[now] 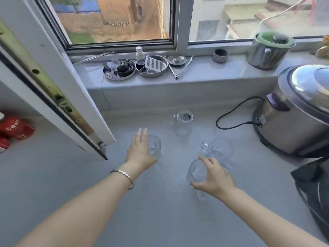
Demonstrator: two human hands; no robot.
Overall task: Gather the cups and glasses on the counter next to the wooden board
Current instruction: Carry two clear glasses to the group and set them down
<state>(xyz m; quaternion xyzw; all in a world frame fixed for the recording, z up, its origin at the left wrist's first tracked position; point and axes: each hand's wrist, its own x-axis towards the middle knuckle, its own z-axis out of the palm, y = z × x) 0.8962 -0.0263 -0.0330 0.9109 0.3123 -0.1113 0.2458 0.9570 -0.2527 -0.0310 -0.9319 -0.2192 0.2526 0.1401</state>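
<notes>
Gathering glasses, mid-frame
Left hand (140,148) flat beside centre glass (155,146), right hand (216,178) spread round lower glass (195,171), for gripping

Left hand (139,150), fingers straight, right beside a clear glass tumbler (155,146); right hand (214,177) spreads over a taller clear glass (195,172), a handled clear glass mug (220,148) just behind, all on the grey counter (160,211).
</notes>
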